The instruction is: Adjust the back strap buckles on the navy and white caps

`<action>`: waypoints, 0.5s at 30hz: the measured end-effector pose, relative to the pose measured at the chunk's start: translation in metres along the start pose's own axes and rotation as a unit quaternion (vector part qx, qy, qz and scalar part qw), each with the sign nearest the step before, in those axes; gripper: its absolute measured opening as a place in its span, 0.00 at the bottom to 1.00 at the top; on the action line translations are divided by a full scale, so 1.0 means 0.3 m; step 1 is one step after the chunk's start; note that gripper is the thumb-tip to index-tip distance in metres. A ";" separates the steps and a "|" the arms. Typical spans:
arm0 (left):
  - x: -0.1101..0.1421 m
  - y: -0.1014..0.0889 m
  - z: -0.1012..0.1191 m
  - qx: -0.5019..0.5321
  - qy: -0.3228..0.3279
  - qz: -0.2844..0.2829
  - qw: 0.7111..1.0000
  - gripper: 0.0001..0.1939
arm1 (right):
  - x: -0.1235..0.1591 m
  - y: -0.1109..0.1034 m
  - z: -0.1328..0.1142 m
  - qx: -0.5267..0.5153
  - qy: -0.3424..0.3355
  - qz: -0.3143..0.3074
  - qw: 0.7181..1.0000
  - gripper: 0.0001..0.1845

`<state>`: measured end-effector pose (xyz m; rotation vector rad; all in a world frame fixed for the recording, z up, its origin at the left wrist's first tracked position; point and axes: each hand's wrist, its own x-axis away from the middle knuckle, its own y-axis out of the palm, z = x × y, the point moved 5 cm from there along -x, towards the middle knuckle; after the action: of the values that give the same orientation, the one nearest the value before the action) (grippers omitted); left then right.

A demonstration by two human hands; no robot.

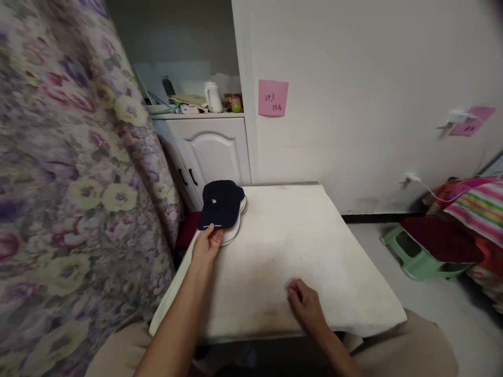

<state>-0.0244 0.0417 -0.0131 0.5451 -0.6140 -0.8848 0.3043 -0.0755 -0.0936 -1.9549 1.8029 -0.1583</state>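
A dark navy cap (222,203) lies on top of a white cap (234,230) at the far left of a white table (298,246). My left hand (207,242) reaches out to the navy cap's brim and pinches its front edge between thumb and fingers. My right hand (304,302) rests on the table near its front edge, fingers curled loosely, with nothing visible in it.
A flowered curtain or cloth (66,173) hangs close on the left. Behind the table stand a white cabinet (208,152) with bottles on top and a wall with a pink note (273,98). A green stool (416,256) and striped bedding (471,209) are at the right.
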 end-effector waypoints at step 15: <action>0.317 0.154 -0.152 0.006 -0.050 -0.196 0.979 0.17 | -0.036 -0.030 -0.001 -0.400 0.143 -0.015 0.905 0.23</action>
<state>0.0784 -0.0051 0.0104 0.6476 -0.6127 -1.2884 0.3109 -0.0650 -0.0870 -2.6125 2.2612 0.3703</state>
